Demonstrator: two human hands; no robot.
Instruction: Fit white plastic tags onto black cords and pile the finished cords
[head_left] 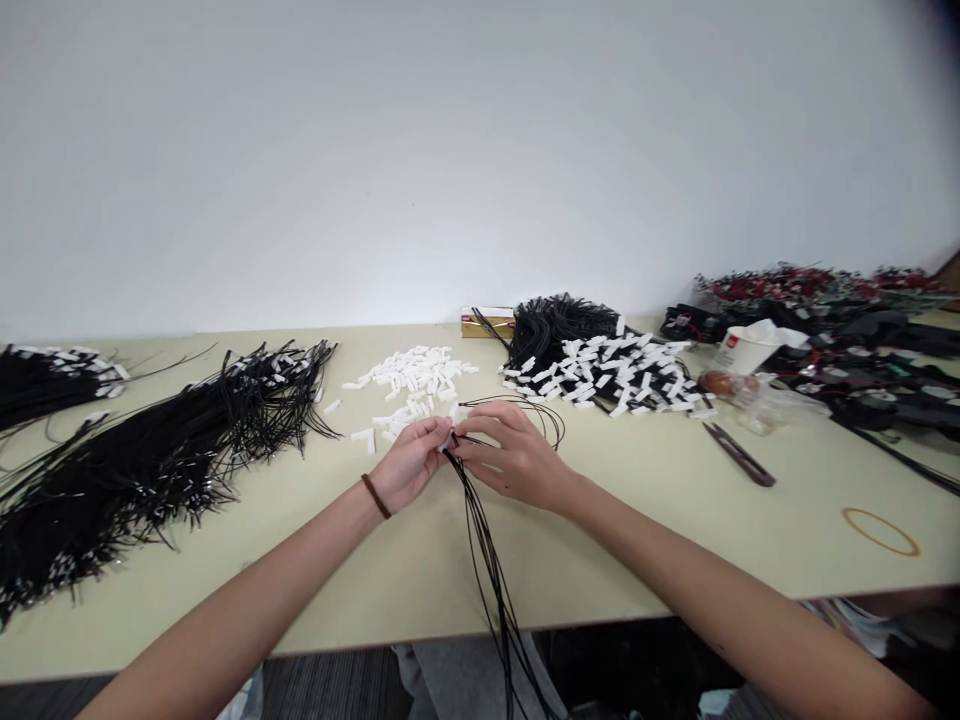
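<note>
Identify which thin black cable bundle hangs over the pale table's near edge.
The slim bundle gathered between left hand and right hand; larger heaps lie on the table.

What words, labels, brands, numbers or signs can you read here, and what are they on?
No text is readable.
White cup: red mark on its side, too small and blurred to read.
</note>
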